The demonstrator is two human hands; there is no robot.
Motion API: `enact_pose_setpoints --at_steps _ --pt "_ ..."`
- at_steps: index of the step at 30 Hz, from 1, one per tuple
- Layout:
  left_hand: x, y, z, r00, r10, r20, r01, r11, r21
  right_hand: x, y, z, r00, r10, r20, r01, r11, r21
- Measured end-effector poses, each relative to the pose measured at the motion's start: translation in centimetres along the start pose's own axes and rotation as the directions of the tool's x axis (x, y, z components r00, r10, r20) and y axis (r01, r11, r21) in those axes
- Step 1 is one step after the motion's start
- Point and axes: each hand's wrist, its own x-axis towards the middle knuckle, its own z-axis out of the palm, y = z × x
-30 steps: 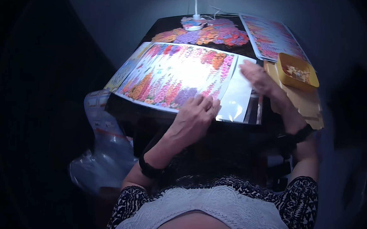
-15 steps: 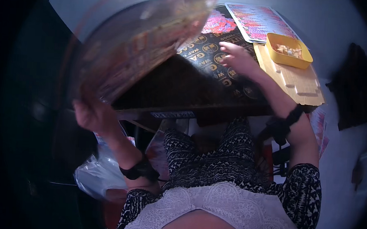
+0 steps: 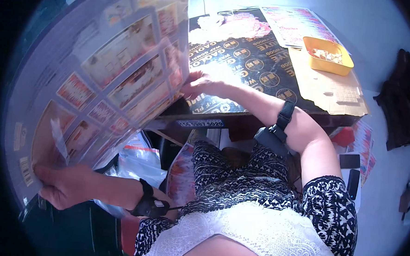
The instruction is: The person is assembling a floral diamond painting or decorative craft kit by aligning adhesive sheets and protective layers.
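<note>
A large printed sheet in glossy clear plastic [image 3: 103, 71] is tilted up at the left, with rows of small pictures on its face. My left hand [image 3: 63, 185] grips its lower left corner, with the thumb over the printed face. At its right edge my right hand [image 3: 200, 84] is closed on the border; part of those fingers is hidden behind the sheet. Below the sheet is the dark board tabletop [image 3: 244, 79], covered in gold lettering and round marks.
A yellow box [image 3: 329, 65] with small pale pieces stands on tan cardboard [image 3: 316, 87] at the right. Behind it lies a stack of pink patterned sheets [image 3: 296, 26]. Pink flower-like cutouts [image 3: 243, 25] lie at the back. Clear plastic bags [image 3: 138, 168] are below the table's left side.
The sheet has swung upright and left, and its pictured face now shows. My left hand has moved down and left with it. My right hand has come left from over the table onto its edge.
</note>
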Motion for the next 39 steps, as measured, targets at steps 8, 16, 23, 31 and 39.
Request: enact_pose_setpoints --at_steps 8,16,23,31,39 --pt "4.8 4.3 -4.1 0.978 0.209 -0.021 -0.2 0.959 0.201 -2.9 2.5 7.9 0.973 0.08 0.218 -0.111 0.985 0.132" --pt "4.1 6.5 -4.8 0.964 0.246 0.1 -0.264 0.925 0.274 -7.6 4.4 9.1 0.967 0.159 0.199 -0.197 0.963 0.185" --pt "-0.3 7.7 -2.5 0.958 -0.219 0.187 0.229 0.973 -0.034 -13.5 3.6 4.7 0.994 0.106 0.008 -0.106 0.981 0.164" --pt "-4.4 0.9 -1.6 0.777 -0.445 0.445 0.552 0.821 -0.143 -21.1 3.0 -1.5 0.914 -0.009 -0.406 -0.071 0.981 -0.183" --pt "-10.7 -4.2 0.4 0.127 -0.382 0.915 0.871 0.485 0.082 -26.9 3.4 -4.7 0.737 0.194 -0.647 -0.275 0.961 -0.025"
